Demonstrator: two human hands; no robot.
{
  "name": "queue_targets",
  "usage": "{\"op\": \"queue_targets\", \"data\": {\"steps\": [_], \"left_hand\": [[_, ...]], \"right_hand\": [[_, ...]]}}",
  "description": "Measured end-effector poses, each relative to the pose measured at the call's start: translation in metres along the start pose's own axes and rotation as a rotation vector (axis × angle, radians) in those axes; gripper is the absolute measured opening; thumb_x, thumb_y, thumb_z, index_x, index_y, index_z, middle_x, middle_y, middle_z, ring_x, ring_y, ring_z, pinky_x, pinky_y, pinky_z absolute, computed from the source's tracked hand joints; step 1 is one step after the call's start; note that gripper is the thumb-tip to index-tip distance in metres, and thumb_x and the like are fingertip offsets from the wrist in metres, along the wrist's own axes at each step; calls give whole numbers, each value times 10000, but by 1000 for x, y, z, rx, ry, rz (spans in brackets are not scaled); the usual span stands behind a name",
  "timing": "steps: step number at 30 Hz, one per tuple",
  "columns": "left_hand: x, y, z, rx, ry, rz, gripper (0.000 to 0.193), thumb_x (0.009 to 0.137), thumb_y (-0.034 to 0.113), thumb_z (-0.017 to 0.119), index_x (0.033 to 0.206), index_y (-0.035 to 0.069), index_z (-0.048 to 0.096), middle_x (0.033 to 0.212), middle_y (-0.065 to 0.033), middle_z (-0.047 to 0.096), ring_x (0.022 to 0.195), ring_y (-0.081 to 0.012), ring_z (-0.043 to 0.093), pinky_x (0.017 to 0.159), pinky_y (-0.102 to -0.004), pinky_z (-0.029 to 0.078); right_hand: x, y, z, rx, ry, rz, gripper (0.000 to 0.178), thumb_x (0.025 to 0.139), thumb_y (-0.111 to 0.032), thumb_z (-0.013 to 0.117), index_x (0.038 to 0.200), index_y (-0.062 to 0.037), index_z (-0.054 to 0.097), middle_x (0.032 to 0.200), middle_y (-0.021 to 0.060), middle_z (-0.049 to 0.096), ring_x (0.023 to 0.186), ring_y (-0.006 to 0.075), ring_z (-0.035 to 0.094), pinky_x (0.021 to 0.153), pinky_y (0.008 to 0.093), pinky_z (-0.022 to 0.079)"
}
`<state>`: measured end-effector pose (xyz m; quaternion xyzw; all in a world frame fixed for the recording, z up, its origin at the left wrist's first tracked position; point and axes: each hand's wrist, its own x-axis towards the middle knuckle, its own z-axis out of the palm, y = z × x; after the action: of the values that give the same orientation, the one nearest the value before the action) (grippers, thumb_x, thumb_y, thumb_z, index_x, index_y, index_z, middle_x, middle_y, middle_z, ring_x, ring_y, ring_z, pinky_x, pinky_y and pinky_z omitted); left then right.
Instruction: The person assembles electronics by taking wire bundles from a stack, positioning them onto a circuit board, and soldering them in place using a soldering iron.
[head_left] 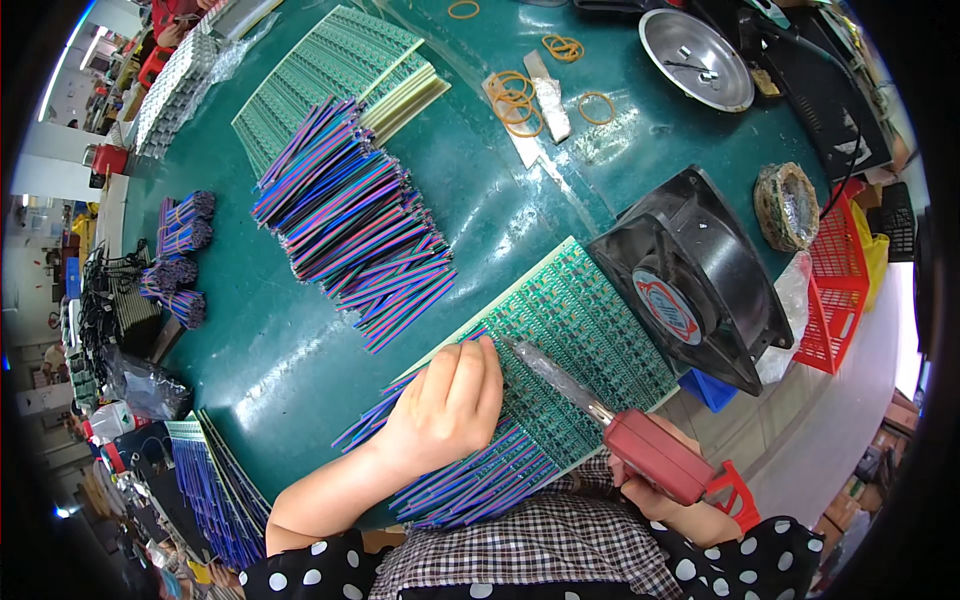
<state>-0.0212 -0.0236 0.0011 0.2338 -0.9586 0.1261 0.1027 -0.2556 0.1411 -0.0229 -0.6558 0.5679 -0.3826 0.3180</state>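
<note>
A green circuit board panel (pixel 590 345) lies at the table's near edge, with rows of small components. Striped blue, pink and black wires (pixel 475 490) run from its lower left part. Over the panel's upper left side, my left hand (pixel 445 405) is closed, pinching the end of a thin wire against the board. My right hand (pixel 640 495) grips a red soldering gun (pixel 660 455), whose wrapped barrel points up and left. Its tip sits just right of my left fingertips; whether it touches the board I cannot tell. A large pile of loose wires (pixel 350 225) lies beyond my left hand.
A black fan (pixel 690 270) stands right of the panel. Stacked green panels (pixel 330 70) lie at the back, near rubber bands (pixel 515 100) and a metal dish (pixel 655 40). Tied wire bundles (pixel 185 225) and wired panels (pixel 200 480) are at left. A red basket (pixel 835 305) is at right.
</note>
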Motion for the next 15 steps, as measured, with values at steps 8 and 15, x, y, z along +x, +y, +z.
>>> {"op": "queue_targets", "data": {"steps": [8, 15], "left_hand": [[-1, 6, -1, -100, 20, -89, 323, 672, 16, 632, 979, -79, 653, 910, -136, 597, 775, -232, 618, 640, -281, 531], [0, 0, 0, -52, 10, 10, 260, 708, 54, 606, 924, -83, 656, 861, -115, 617, 781, -198, 611, 690, -253, 531]], "right_hand": [[1, -1, -1, -14, -12, 27, 733, 712, -341, 821, 1218, 106, 536, 945, 128, 702, 720, 221, 695, 645, 289, 551], [3, -1, -3, -56, -27, -37, 752, 719, -332, 817, 1247, 106, 510, 914, 105, 703, 698, 213, 690, 634, 281, 546]]}}
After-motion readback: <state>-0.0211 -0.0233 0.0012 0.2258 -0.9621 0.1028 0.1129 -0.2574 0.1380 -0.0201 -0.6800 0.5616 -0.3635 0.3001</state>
